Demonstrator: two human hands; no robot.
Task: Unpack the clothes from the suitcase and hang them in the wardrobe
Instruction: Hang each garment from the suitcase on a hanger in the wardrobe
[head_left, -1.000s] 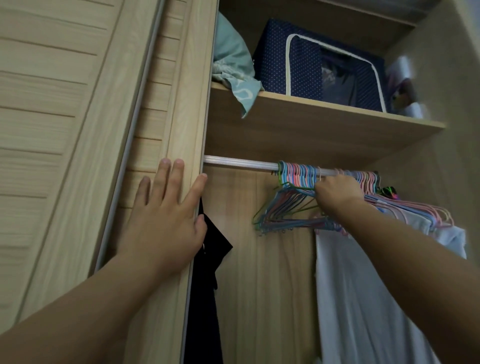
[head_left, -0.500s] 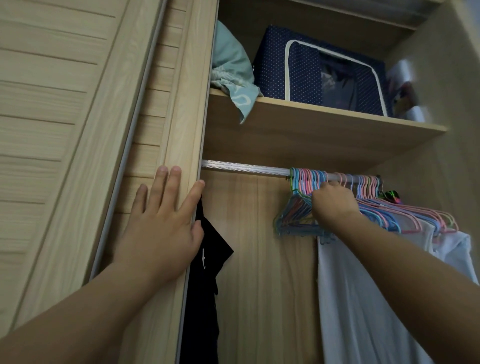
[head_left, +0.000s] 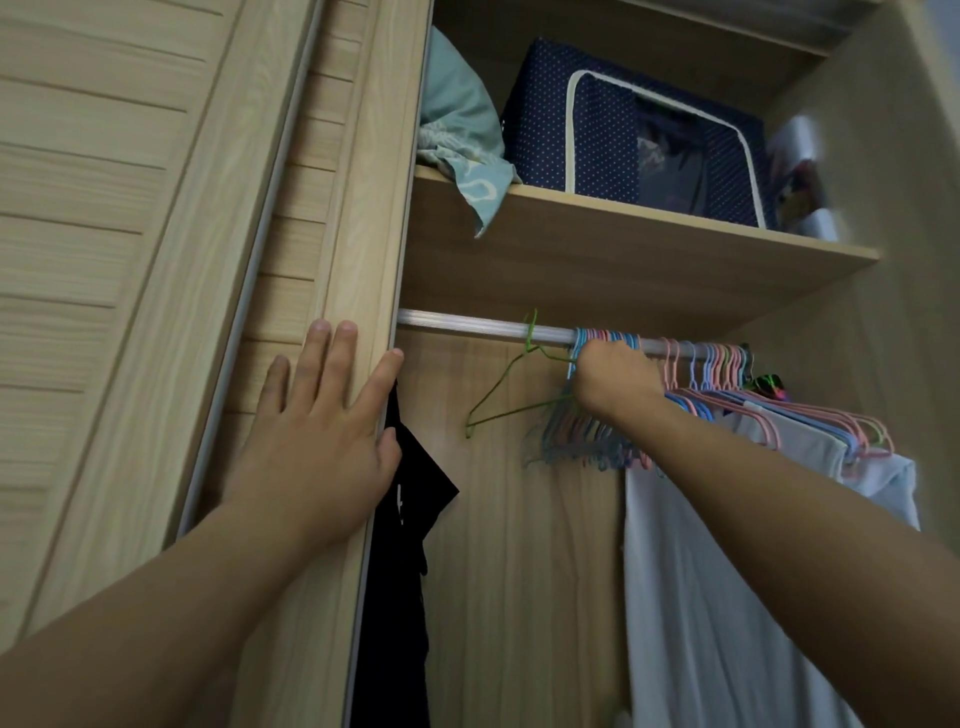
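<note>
I look up into an open wardrobe. A metal rail (head_left: 467, 326) runs under the shelf. My right hand (head_left: 613, 376) grips a bunch of blue and pink hangers (head_left: 587, 436) hooked on the rail. One green hanger (head_left: 506, 392) hangs apart, just left of the bunch, tilted. My left hand (head_left: 322, 441) rests flat with spread fingers on the edge of the sliding door (head_left: 358, 218). A black garment (head_left: 410, 519) hangs behind that edge. White garments (head_left: 727, 597) hang on pink and blue hangers at the right. No suitcase is in view.
On the wooden shelf (head_left: 649, 234) above the rail stand a navy dotted storage box (head_left: 634, 135), a teal bundle of cloth (head_left: 457, 135) drooping over the edge, and blurred items at the far right. Bare rail lies between the door and the green hanger.
The green hanger now hangs alone to the left of the bunch, where it was among the others before. My right hand stays on the bunch; my left hand has not moved.
</note>
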